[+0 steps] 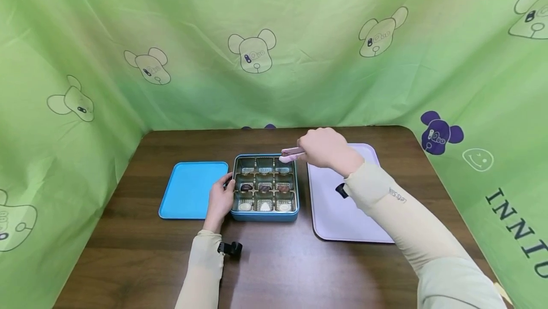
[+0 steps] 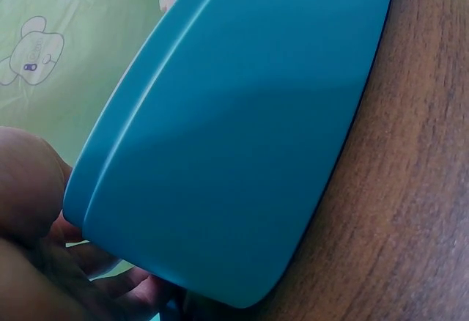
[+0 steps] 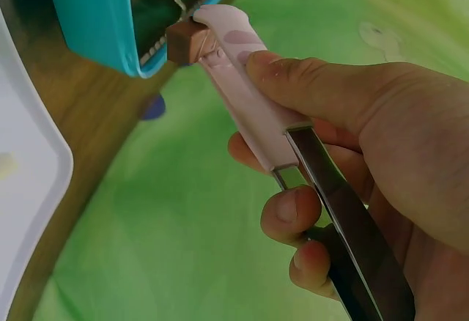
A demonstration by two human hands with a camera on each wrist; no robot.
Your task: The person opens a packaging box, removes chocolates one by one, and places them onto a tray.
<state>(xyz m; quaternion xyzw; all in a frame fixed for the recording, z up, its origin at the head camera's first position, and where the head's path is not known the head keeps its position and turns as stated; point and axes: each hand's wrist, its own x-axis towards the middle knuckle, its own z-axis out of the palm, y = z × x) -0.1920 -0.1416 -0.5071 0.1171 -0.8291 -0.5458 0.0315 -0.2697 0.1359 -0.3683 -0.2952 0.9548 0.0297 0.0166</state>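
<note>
My right hand (image 1: 327, 149) grips a pair of tongs (image 3: 245, 112) with pale pink tips and dark metal handles. The tips pinch a brown chocolate cube (image 3: 185, 41), plain in the right wrist view. They hover over the back right compartment of a blue box (image 1: 264, 217) with a gold divided insert. Dark and brown pieces (image 1: 264, 188) lie in its middle row, and white pieces (image 1: 265, 207) in its front row. Against the box's left side rests my left hand (image 1: 220, 202), thumb near the rim, fingers along the wall. Its fingertips are partly hidden in the left wrist view.
Left of the box lies a flat blue lid (image 1: 192, 190). A lilac tray (image 1: 334, 214) lies to the right, under my right forearm; a pale yellow bit (image 3: 7, 165) shows on it. A green printed curtain (image 1: 265, 100) encloses the brown wooden table (image 1: 274, 271).
</note>
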